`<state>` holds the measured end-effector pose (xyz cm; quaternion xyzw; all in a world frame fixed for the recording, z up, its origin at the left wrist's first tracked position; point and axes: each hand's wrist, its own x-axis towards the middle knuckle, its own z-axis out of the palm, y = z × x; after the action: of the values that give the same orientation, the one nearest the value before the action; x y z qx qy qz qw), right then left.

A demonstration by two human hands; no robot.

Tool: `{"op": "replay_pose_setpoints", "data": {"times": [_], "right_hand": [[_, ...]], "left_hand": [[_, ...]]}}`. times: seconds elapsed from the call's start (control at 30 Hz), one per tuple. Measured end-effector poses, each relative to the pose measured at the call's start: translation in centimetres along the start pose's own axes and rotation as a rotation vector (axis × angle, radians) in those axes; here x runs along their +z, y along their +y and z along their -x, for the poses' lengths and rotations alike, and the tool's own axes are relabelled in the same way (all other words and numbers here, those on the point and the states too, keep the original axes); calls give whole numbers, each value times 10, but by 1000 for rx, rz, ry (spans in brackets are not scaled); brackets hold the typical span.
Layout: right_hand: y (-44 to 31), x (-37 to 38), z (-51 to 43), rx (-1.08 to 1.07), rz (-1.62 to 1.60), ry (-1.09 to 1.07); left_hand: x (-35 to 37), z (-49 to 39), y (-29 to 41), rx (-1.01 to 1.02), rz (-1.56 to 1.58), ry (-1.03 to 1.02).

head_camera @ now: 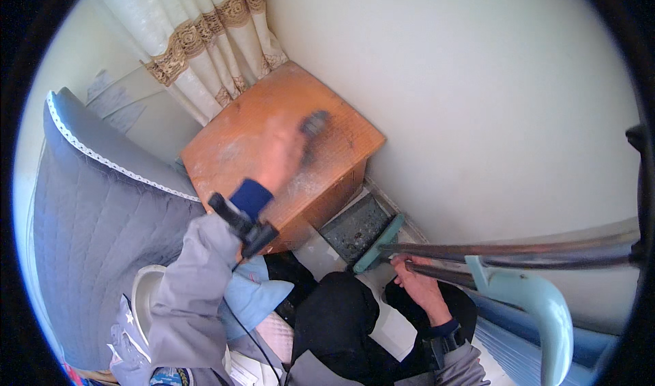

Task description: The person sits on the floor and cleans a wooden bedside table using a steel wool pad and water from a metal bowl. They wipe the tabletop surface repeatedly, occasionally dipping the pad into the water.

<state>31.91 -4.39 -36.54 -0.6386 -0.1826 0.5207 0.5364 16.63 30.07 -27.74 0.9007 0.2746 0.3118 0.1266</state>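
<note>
Over the top of a wooden cabinet (245, 125), my left hand (281, 153) is blurred; a dark object (314, 123), perhaps a cloth or brush, shows at its fingertips. Pale dusty smears lie on the cabinet top around it. My right hand (417, 281) is by my knee, its fingers closed around a metal tube (442, 273). Just beyond that hand, a green bar (381, 243) joins the metal tubes and borders a dark, dirty panel (358, 227) low beside the cabinet.
A curved pale green plastic part (542, 304) stands at the right, close to my right arm. A grey quilted headboard cover (112, 222) rises at the left. Cream curtains (204, 38) hang behind the cabinet, against a white wall (460, 104). A round pale basin (146, 294) is beside my left sleeve.
</note>
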Motion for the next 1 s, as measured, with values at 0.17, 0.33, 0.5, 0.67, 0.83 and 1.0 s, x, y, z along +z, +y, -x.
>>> {"op": "replay_pose_setpoints", "data": {"times": [0.17,0.33,0.5,0.67,0.83,1.0], "right_hand": [[-10,-3,6,-47,181,-1],[5,-10,-9,-82,199,-17],[3,-9,2,-29,243,-21],[-22,-5,6,114,305,4],[-27,0,8,103,262,19],[-26,1,7,112,217,-25]], "left_hand": [[15,18,-12,-142,-249,-107],[30,47,53,63,131,-196],[50,-21,81,149,-68,-187],[50,10,88,355,-408,-387],[0,72,53,263,-281,-384],[-62,19,-41,9,-340,48]]}}
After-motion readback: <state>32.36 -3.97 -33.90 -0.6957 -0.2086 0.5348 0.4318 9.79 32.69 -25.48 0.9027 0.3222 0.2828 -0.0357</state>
